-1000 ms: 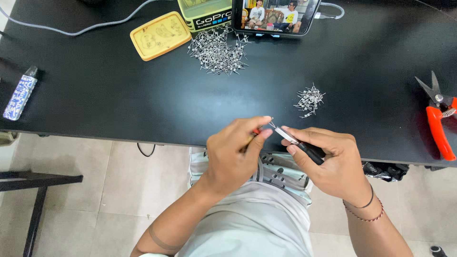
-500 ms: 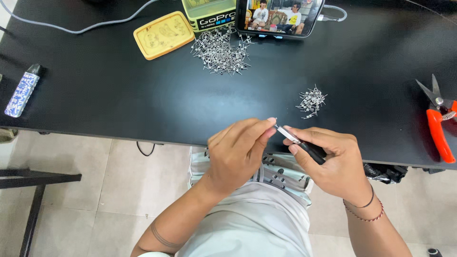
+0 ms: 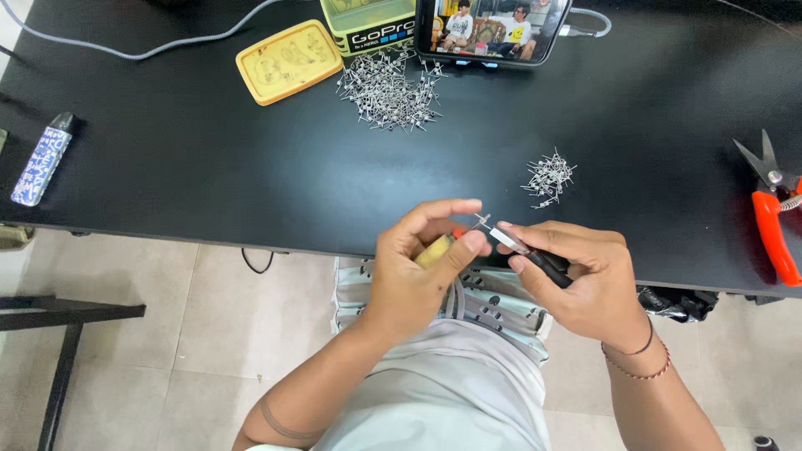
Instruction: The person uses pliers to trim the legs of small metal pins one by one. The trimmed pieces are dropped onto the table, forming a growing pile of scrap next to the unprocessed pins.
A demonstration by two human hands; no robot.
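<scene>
My left hand [image 3: 418, 263] is closed around a small tool with a yellow-and-orange handle [image 3: 436, 248], just over the near edge of the black table [image 3: 251, 184]. My right hand [image 3: 581, 276] grips black-handled tweezers [image 3: 530, 255], whose metal tips point left and pinch a tiny metal coil piece [image 3: 482, 220] between the two hands. A small heap of the same metal pieces [image 3: 549, 178] lies on the table just beyond my right hand. A larger heap [image 3: 388, 88] lies farther back, near the centre.
A yellow tin lid [image 3: 288, 61] and a green box [image 3: 372, 25] sit at the back, beside a phone [image 3: 493, 29] propped with a video playing. Orange-handled snips [image 3: 773, 213] lie at the right edge. A patterned blue cylinder [image 3: 43, 159] lies at the left; a grey cable [image 3: 150, 46] runs behind.
My hands have stayed at the table edge. The left fingers have shifted slightly around the tool, and the tweezer tips have closed in towards the left fingertips.
</scene>
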